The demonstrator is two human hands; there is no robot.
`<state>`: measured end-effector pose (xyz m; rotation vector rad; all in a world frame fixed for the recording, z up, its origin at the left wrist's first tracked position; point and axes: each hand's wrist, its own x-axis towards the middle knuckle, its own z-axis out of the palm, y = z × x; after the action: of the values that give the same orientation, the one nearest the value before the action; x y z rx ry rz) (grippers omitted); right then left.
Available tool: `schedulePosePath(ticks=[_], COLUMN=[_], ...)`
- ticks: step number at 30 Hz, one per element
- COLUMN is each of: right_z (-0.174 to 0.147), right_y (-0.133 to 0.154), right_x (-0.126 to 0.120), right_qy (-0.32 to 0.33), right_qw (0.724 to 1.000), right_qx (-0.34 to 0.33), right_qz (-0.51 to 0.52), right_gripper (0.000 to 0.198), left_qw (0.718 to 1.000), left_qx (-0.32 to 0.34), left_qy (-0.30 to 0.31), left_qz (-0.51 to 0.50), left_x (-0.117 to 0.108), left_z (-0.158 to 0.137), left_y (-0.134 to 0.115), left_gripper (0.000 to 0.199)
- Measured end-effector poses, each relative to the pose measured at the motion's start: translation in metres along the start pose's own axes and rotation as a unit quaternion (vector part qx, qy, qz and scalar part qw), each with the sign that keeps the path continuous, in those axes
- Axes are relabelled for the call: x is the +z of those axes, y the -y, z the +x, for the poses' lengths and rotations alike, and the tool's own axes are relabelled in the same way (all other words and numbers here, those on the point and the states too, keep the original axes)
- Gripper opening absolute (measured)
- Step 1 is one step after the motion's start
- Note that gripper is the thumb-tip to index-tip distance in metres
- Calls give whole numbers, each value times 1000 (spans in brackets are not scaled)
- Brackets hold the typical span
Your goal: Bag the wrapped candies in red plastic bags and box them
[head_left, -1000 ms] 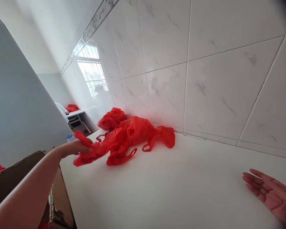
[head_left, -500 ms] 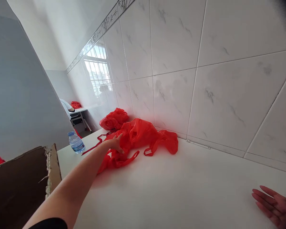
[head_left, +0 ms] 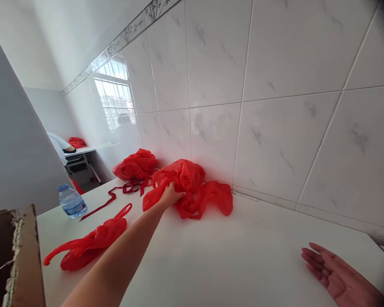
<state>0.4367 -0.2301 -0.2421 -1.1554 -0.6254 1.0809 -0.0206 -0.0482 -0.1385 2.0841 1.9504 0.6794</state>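
Note:
My left hand (head_left: 172, 196) reaches across the table into a heap of red plastic bags (head_left: 192, 175) against the tiled wall. Its fingers press into the thin red film and appear closed on a bag; some fingertips are hidden. Palm turned up and fingers stretched out, my right hand (head_left: 331, 268) is over the table at the right, with nothing in it. Left of my forearm lies a separate crumpled red bag (head_left: 97, 241) with its handle loops spread. A bundled red bag pile (head_left: 136, 164) sits farther back, beside a dark red ribbon (head_left: 112, 196).
A water bottle with a blue cap (head_left: 72, 202) stands on the white table (head_left: 237, 256) at the left. A torn-edged cardboard box (head_left: 27, 260) is at the near left. Beyond the partition, a person's sleeve (head_left: 56, 145) shows at another table (head_left: 88, 150).
My left hand has moved from the near bags to the heap by the wall. One red bag now lies apart at the left. The view has shifted to the right.

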Motion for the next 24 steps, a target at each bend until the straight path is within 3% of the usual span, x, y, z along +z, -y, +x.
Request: schedulePosePath(ticks=[3, 6, 11, 15, 17, 19, 22, 24], right_z=[0, -5, -8, -13, -26, -47, -81, -92], right_y=[4, 8, 8, 8, 8, 9, 5, 1], right_x=[0, 5, 8, 22, 41, 69, 114, 134], right_qy=[9, 4, 7, -10, -12, 38, 137, 141], right_qw=[998, 999, 999, 990, 958, 908, 852, 840], right_qx=[44, 43, 34, -19, -79, -165, -320, -361], right_qz=[32, 30, 0, -136, -275, -384, -391, -379], right_gripper=[43, 48, 51, 49, 42, 34, 26, 27], left_qw=[996, 989, 962, 951, 950, 947, 934, 926], left_qx=[-10, 71, 248, 278, 276, 288, 327, 349], left_qy=[-70, -89, 6, 52, 68, 87, 116, 131], left_qz=[53, 92, 118, 127, 127, 117, 86, 58], left_x=[-3, -5, 15, 46, 62, 75, 91, 95], left_z=[-8, -22, -37, -40, -46, -61, -95, -119], left_y=[-16, -36, -76, -106, -119, -131, -145, -149], left_gripper=[44, 34, 26, 28, 19, 20, 21, 19])
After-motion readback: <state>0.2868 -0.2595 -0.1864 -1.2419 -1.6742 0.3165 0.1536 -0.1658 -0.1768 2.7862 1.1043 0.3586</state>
